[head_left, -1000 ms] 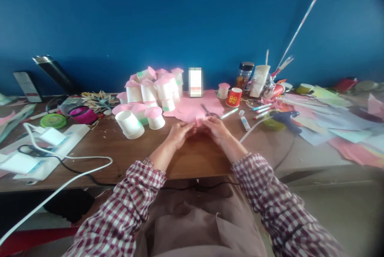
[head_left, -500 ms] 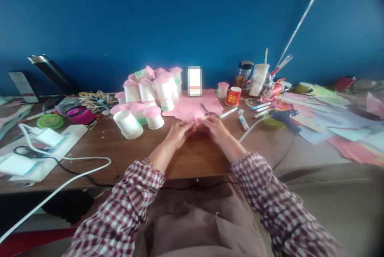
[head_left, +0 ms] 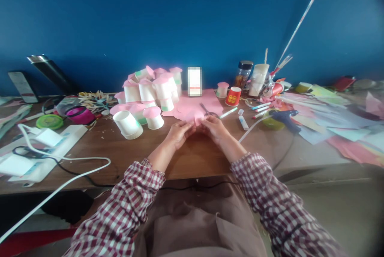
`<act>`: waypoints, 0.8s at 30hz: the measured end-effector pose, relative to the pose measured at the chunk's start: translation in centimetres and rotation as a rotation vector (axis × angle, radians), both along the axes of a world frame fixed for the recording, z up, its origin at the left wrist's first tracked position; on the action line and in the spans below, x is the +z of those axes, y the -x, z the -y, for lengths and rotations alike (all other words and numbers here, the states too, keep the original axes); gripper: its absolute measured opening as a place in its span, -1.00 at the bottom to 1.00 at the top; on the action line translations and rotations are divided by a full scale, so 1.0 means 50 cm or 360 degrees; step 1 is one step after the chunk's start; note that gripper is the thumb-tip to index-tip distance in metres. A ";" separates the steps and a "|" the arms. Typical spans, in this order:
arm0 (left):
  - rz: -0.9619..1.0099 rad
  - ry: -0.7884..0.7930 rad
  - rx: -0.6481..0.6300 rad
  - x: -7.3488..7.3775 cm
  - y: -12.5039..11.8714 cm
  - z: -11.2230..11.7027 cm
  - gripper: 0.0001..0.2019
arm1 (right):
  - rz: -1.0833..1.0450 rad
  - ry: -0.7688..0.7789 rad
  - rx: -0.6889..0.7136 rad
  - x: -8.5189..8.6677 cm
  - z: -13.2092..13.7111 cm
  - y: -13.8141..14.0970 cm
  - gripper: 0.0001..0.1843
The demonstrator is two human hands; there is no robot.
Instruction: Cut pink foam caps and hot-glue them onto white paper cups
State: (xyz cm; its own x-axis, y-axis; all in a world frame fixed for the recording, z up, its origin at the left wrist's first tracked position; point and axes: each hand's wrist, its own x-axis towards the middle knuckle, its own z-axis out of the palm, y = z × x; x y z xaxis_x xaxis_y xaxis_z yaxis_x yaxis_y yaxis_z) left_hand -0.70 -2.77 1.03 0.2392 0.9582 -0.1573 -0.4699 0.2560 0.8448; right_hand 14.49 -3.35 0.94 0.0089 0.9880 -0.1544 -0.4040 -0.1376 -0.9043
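Note:
Between my hands is a small piece of pink paper (head_left: 198,118), held over the near edge of the larger pink sheets (head_left: 207,99). My left hand (head_left: 181,132) pinches its left side, and my right hand (head_left: 214,126) grips the right side with thumb and fingers. Just beyond the right fingers lie dark scissors (head_left: 207,110) on the pink sheets. To the left stand several white paper cups with pink tops, such as the front cup (head_left: 154,119). A plain white cup (head_left: 127,125) tilts beside them.
A red paper cup (head_left: 233,96), a marker (head_left: 228,112) and a small white tube (head_left: 243,122) are to the right. Farther right, a blue glue gun (head_left: 286,118) lies near loose coloured papers (head_left: 315,127). At left, a power strip (head_left: 64,143) trails a white cable (head_left: 90,174).

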 end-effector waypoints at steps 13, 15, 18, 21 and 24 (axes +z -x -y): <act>-0.0057 -0.0030 -0.0052 -0.004 0.000 -0.001 -0.78 | 0.0013 -0.0019 -0.0048 -0.009 -0.005 0.001 -0.53; -0.0059 -0.0049 -0.0069 -0.007 -0.001 -0.001 -0.75 | 0.0005 -0.0024 -0.0036 -0.009 -0.005 0.002 -0.54; -0.0058 -0.0046 -0.0049 -0.010 -0.002 -0.001 -0.73 | 0.0005 -0.0036 -0.0031 -0.008 -0.003 0.003 -0.54; -0.0050 -0.0010 -0.0033 -0.009 -0.003 -0.001 -0.73 | 0.0022 -0.0042 -0.0020 -0.005 -0.002 0.003 -0.53; -0.0050 0.0016 -0.0016 -0.006 -0.003 0.000 -0.73 | 0.0034 -0.0042 -0.0013 -0.003 0.000 0.003 -0.52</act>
State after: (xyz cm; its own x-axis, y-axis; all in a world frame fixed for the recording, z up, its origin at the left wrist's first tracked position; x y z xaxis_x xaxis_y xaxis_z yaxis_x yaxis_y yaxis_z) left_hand -0.55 -2.75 0.71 0.2438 0.9540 -0.1747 -0.4404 0.2693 0.8564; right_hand 14.34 -3.35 0.80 0.0202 0.9916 -0.1277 -0.3856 -0.1101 -0.9161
